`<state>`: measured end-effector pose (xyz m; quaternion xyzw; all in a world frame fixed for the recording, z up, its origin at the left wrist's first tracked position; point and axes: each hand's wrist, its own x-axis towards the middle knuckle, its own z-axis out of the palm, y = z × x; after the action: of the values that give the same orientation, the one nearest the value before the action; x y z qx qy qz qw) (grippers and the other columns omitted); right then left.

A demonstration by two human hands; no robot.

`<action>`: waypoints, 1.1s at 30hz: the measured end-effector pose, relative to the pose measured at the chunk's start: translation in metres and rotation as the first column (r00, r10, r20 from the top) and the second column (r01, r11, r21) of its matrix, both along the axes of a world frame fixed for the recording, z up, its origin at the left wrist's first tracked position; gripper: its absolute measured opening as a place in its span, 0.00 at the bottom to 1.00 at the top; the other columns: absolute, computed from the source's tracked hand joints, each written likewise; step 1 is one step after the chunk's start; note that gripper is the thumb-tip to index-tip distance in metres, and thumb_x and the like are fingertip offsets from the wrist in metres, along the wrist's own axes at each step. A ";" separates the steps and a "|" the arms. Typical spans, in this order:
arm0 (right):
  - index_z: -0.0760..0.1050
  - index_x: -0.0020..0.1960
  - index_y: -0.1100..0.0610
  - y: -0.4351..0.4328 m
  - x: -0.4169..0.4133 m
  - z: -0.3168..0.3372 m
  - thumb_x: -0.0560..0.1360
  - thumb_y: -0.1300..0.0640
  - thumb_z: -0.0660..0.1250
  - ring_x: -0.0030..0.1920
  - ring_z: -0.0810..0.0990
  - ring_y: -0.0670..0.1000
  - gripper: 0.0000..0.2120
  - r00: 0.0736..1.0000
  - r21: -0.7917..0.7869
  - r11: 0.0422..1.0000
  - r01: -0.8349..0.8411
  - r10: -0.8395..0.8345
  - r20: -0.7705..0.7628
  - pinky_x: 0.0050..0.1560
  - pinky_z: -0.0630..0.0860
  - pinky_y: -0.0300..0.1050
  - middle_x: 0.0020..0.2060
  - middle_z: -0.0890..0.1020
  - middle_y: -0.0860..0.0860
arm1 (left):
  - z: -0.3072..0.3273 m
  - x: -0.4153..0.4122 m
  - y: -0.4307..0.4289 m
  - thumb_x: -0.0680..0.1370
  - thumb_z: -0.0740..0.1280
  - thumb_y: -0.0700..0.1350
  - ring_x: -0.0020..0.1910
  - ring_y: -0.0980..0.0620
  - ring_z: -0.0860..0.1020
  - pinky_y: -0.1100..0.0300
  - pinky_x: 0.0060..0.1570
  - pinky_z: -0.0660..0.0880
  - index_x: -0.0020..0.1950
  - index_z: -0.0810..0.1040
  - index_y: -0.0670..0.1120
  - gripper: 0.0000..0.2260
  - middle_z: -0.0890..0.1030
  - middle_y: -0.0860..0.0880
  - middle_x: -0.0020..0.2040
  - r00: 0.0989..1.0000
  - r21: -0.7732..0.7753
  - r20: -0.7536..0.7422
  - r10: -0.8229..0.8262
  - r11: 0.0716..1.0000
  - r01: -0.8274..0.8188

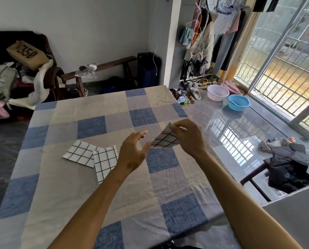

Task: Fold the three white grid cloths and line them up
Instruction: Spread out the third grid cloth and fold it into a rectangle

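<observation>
Two folded white grid cloths lie on the checked tablecloth (pixel 89 186): one (pixel 79 153) at the left, the second (pixel 105 161) overlapping its right edge, partly hidden by my left wrist. A third white grid cloth (pixel 165 139) hangs tilted above the table, pinched at its top corner by my right hand (pixel 187 135). My left hand (pixel 132 151) hovers just left of that cloth with fingers spread, holding nothing; its fingertips are close to the cloth's lower left corner.
The table's right edge runs close to my right arm, with glossy floor beyond. A white basin (pixel 217 92) and a blue basin (pixel 238 102) stand on the floor by the window. A pile of clothes (pixel 292 164) lies at the right, a wooden bench (pixel 100 69) behind the table.
</observation>
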<state>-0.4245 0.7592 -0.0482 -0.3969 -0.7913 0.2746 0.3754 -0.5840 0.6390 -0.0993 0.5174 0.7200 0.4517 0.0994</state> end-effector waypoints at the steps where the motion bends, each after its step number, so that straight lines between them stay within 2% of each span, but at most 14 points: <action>1: 0.84 0.42 0.54 -0.002 -0.002 -0.002 0.72 0.55 0.72 0.42 0.77 0.45 0.03 0.999 0.022 0.999 -0.033 0.032 0.028 0.48 0.73 0.45 0.40 0.82 0.45 | 0.007 0.004 0.006 0.77 0.66 0.52 0.52 0.53 0.75 0.60 0.53 0.71 0.64 0.75 0.45 0.18 0.79 0.49 0.54 0.999 0.018 -0.020 -0.027 0.999 0.028; 4: 0.84 0.43 0.52 -0.005 -0.006 -0.008 0.72 0.52 0.72 0.42 0.78 0.47 0.04 0.986 0.039 0.992 -0.122 0.117 0.120 0.49 0.75 0.51 0.40 0.83 0.47 | 0.021 0.010 0.020 0.77 0.65 0.53 0.52 0.50 0.78 0.53 0.53 0.75 0.59 0.79 0.45 0.16 0.82 0.48 0.53 0.993 0.056 -0.062 -0.099 0.993 0.103; 6: 0.84 0.43 0.51 -0.005 -0.006 -0.008 0.73 0.51 0.71 0.41 0.78 0.47 0.05 0.979 0.047 0.987 -0.154 0.146 0.142 0.49 0.75 0.53 0.39 0.82 0.46 | 0.024 0.011 0.023 0.76 0.66 0.51 0.48 0.51 0.80 0.53 0.50 0.77 0.54 0.82 0.46 0.12 0.83 0.48 0.50 0.988 0.102 -0.079 -0.131 0.985 0.139; 9: 0.84 0.42 0.49 -0.003 -0.006 -0.010 0.73 0.49 0.71 0.41 0.78 0.46 0.05 0.969 0.062 0.981 -0.181 0.167 0.180 0.50 0.74 0.55 0.38 0.81 0.44 | 0.024 0.010 0.021 0.75 0.69 0.49 0.44 0.57 0.79 0.64 0.48 0.76 0.52 0.83 0.46 0.10 0.84 0.49 0.47 0.987 0.136 -0.055 -0.154 0.978 0.160; 11: 0.84 0.43 0.49 -0.003 -0.005 -0.012 0.73 0.49 0.71 0.41 0.78 0.46 0.05 0.968 0.026 0.980 -0.196 0.189 0.164 0.51 0.75 0.55 0.39 0.82 0.44 | 0.025 0.010 0.019 0.74 0.68 0.51 0.43 0.60 0.78 0.69 0.47 0.74 0.50 0.83 0.45 0.12 0.84 0.49 0.45 0.986 0.151 -0.043 -0.161 0.974 0.166; 13: 0.84 0.43 0.50 -0.004 -0.004 -0.014 0.73 0.49 0.70 0.43 0.79 0.46 0.06 0.969 -0.038 0.978 -0.203 0.206 0.133 0.52 0.74 0.55 0.39 0.81 0.43 | 0.025 0.011 0.020 0.73 0.67 0.52 0.42 0.57 0.79 0.66 0.47 0.74 0.49 0.84 0.45 0.13 0.84 0.49 0.44 0.986 0.140 -0.063 -0.156 0.977 0.163; 16: 0.82 0.43 0.49 -0.001 -0.003 -0.016 0.74 0.46 0.69 0.45 0.78 0.46 0.08 0.953 -0.063 0.976 -0.209 0.217 0.209 0.56 0.71 0.51 0.40 0.80 0.41 | 0.019 0.009 0.022 0.75 0.69 0.46 0.43 0.51 0.80 0.55 0.47 0.75 0.49 0.84 0.45 0.07 0.84 0.49 0.45 0.986 0.111 -0.107 -0.125 0.984 0.136; 18: 0.81 0.43 0.48 0.006 0.002 -0.021 0.74 0.45 0.68 0.47 0.77 0.48 0.08 0.927 -0.090 0.977 -0.192 0.210 0.310 0.58 0.68 0.50 0.43 0.81 0.44 | 0.017 0.007 0.021 0.75 0.69 0.43 0.44 0.53 0.80 0.58 0.49 0.75 0.48 0.83 0.45 0.05 0.83 0.51 0.45 0.993 0.140 -0.073 -0.089 0.985 0.098; 20: 0.81 0.43 0.50 0.011 0.011 -0.029 0.75 0.44 0.67 0.47 0.77 0.50 0.10 0.905 -0.142 0.977 -0.160 0.202 0.374 0.55 0.68 0.49 0.43 0.82 0.47 | 0.017 0.003 0.018 0.75 0.69 0.42 0.43 0.57 0.79 0.66 0.48 0.75 0.47 0.83 0.46 0.03 0.82 0.54 0.44 0.999 0.177 -0.008 -0.053 0.983 0.053; 22: 0.82 0.44 0.50 0.015 0.022 -0.037 0.74 0.43 0.68 0.44 0.78 0.49 0.12 0.919 -0.187 0.973 -0.134 0.193 0.345 0.50 0.70 0.46 0.42 0.83 0.46 | 0.016 -0.001 0.016 0.75 0.70 0.42 0.43 0.59 0.78 0.72 0.47 0.73 0.47 0.82 0.46 0.03 0.81 0.54 0.43 1.000 0.191 0.014 -0.026 0.981 0.023; 24: 0.83 0.43 0.51 0.015 0.030 -0.036 0.74 0.45 0.69 0.42 0.79 0.44 0.10 0.953 -0.230 0.966 -0.121 0.178 0.245 0.45 0.71 0.40 0.40 0.83 0.45 | 0.015 -0.005 0.014 0.75 0.70 0.43 0.43 0.59 0.78 0.74 0.46 0.72 0.48 0.82 0.45 0.04 0.81 0.54 0.44 1.000 0.191 0.023 -0.010 0.982 0.006; 26: 0.84 0.44 0.52 0.015 0.036 -0.034 0.74 0.49 0.70 0.43 0.80 0.40 0.08 0.981 -0.258 0.959 -0.119 0.153 0.117 0.47 0.72 0.35 0.41 0.84 0.43 | 0.013 -0.007 0.012 0.75 0.69 0.45 0.43 0.60 0.77 0.73 0.45 0.72 0.48 0.82 0.45 0.05 0.81 0.53 0.43 0.998 0.203 0.061 0.017 0.979 -0.029; 29: 0.83 0.48 0.54 0.014 0.035 -0.031 0.74 0.51 0.70 0.45 0.81 0.39 0.08 0.995 -0.291 0.951 -0.099 0.100 -0.012 0.52 0.75 0.37 0.44 0.84 0.44 | 0.012 -0.012 0.012 0.74 0.68 0.47 0.38 0.60 0.77 0.70 0.42 0.73 0.47 0.79 0.49 0.04 0.80 0.53 0.40 0.985 0.224 0.149 0.090 0.967 -0.122; 33: 0.81 0.50 0.52 0.014 0.025 -0.032 0.76 0.53 0.68 0.46 0.80 0.40 0.06 0.992 -0.284 0.950 -0.128 0.115 -0.060 0.53 0.75 0.39 0.44 0.83 0.43 | 0.013 -0.013 0.017 0.74 0.69 0.45 0.40 0.57 0.78 0.66 0.43 0.74 0.48 0.81 0.45 0.06 0.81 0.52 0.42 0.982 0.198 0.156 0.110 0.970 -0.140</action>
<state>-0.4000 0.7735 -0.0805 -0.3918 -0.7577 0.4177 0.3129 -0.5974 0.6555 -0.0859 0.4444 0.6910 0.5661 0.0678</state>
